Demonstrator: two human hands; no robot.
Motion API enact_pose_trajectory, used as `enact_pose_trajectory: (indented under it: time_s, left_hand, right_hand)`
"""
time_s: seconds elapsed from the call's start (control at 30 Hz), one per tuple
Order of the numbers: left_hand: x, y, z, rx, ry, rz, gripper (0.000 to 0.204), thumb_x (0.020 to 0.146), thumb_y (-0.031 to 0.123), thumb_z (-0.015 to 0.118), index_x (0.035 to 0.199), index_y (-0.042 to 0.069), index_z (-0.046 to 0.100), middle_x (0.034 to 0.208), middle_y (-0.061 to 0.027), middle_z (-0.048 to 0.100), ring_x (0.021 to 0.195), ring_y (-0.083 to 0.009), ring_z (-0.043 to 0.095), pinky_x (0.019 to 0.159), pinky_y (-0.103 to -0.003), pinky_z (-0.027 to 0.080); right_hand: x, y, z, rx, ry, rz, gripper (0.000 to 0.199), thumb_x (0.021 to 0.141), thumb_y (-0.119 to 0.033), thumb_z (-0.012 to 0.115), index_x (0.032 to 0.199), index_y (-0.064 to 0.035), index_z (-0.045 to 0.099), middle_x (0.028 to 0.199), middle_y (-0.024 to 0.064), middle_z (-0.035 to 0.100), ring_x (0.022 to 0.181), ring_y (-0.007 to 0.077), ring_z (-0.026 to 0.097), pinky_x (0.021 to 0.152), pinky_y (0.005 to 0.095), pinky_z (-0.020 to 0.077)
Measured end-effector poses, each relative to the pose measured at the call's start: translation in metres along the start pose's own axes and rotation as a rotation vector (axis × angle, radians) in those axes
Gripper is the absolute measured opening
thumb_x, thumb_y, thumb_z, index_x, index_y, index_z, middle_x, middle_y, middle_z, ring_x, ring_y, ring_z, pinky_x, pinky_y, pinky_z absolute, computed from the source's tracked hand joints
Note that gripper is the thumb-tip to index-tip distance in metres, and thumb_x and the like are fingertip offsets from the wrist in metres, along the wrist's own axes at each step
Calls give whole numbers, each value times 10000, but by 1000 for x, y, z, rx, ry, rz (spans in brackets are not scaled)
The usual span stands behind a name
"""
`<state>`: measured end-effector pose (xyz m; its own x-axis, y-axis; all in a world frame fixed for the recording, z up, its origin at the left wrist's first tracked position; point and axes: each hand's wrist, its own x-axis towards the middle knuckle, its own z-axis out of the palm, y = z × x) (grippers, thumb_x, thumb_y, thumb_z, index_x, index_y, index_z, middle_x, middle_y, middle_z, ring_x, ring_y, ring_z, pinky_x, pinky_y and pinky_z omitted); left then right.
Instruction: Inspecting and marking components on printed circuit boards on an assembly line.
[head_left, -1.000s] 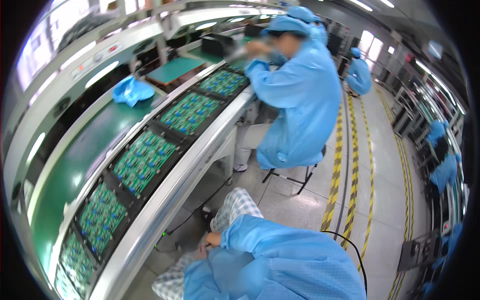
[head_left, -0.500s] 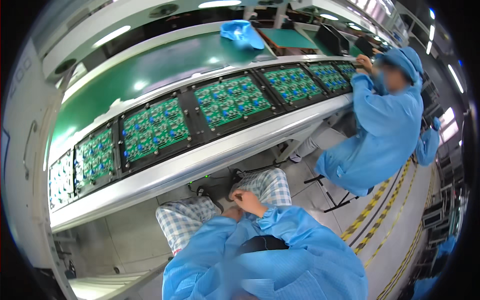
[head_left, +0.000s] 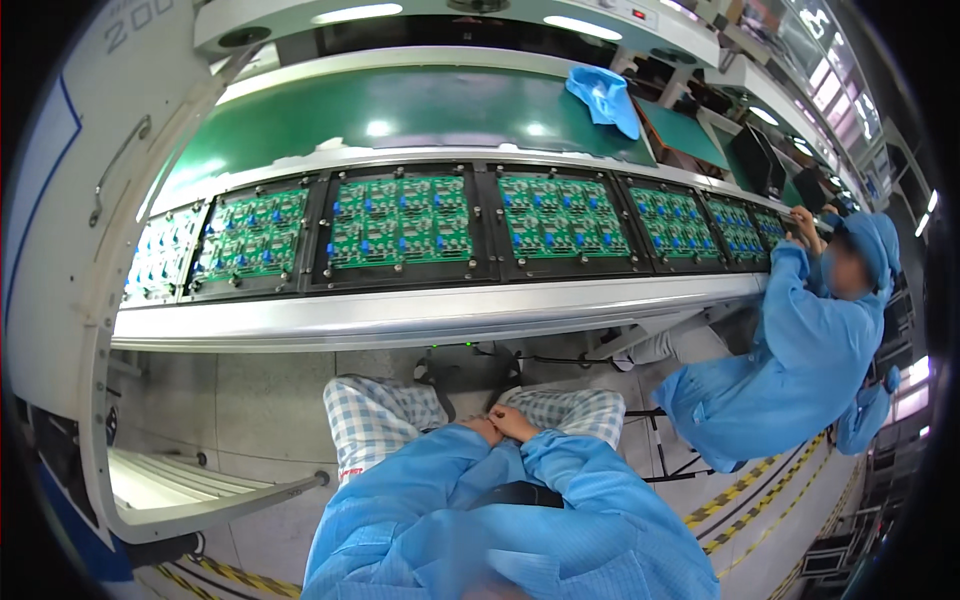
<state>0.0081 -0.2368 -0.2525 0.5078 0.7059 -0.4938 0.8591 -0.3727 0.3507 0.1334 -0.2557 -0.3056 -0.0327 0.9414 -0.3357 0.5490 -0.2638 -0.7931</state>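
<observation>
In the lower centre of the frame, the wearer's left hand [head_left: 482, 430] and right hand [head_left: 513, 423] lie together, touching each other, between the thighs of blue-and-white checked trousers [head_left: 378, 412]. The right hand is folded inward toward the left, which is partly covered; whether either is closed, or encloses anything, cannot be told. Blue sleeves [head_left: 580, 465] cover both forearms. Across the upper middle of the frame, above and well apart from the hands, runs a row of green circuit boards [head_left: 402, 225], each panel seated in a black carrier [head_left: 487, 228]. A silver rail [head_left: 430, 315] borders the row along its lower edge; behind the row extends the green desk [head_left: 450, 115], on which a blue cap [head_left: 603, 98] lies at upper right. Farther toward the right edge stands a black box [head_left: 757, 160]. At the right, a co-worker [head_left: 810, 340] in blue workwear sits near the far end of the row, over a black-legged stool [head_left: 660, 450]. At the left stands a white cabinet [head_left: 60, 260]. Yellow-and-black striped tape [head_left: 742, 488] marks the floor [head_left: 270, 400] at lower right.
</observation>
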Motion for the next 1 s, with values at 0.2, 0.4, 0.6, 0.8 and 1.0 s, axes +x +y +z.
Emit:
enact_pose_trajectory:
  time_s: [0.2, 0.4, 0.6, 0.8, 1.0]
  left_hand:
    - [11, -8, 9, -193, 7, -119, 610, 742, 494, 522, 1170, 68, 438, 1105, -205, 540, 999, -385, 541, 812, -471, 455]
    - [0, -9, -12, -370, 169, -14, 501, 742, 284, 546, 1192, 116, 399, 1095, -209, 510, 980, -406, 522, 802, -484, 447]
    - [4, -10, 2, -333, 374, 85, 513, 710, 199, 564, 1199, 140, 419, 1123, -149, 472, 1017, -362, 495, 832, -452, 434]
    - [13, -18, 15, -322, 562, 184, 441, 755, 192, 545, 1181, 139, 445, 1118, -112, 498, 999, -323, 507, 846, -427, 413]
    - [11, -19, 25, -442, 641, 209, 216, 793, 168, 534, 993, 87, 533, 895, -120, 576, 847, -316, 557, 722, -407, 453]
  right_hand:
    - [12, 26, 8, -159, 8, 227, 227, 792, -242, 505, 757, -61, 638, 878, 153, 634, 837, 339, 582, 719, 406, 458]
    - [23, 14, 2, -340, -113, 126, 251, 791, -258, 499, 849, -53, 632, 928, 179, 620, 868, 353, 573, 740, 418, 455]
    - [19, -21, -8, -217, 4, 126, 271, 801, -250, 492, 924, -40, 610, 959, 200, 606, 898, 373, 559, 761, 436, 455]
    - [20, -43, -15, -293, -19, 200, 321, 813, -268, 484, 1010, -34, 580, 992, 208, 600, 924, 377, 560, 757, 436, 462]
    - [13, -39, -9, -406, -236, 316, 371, 833, -317, 448, 1083, -71, 565, 1096, 187, 575, 980, 361, 549, 816, 437, 446]
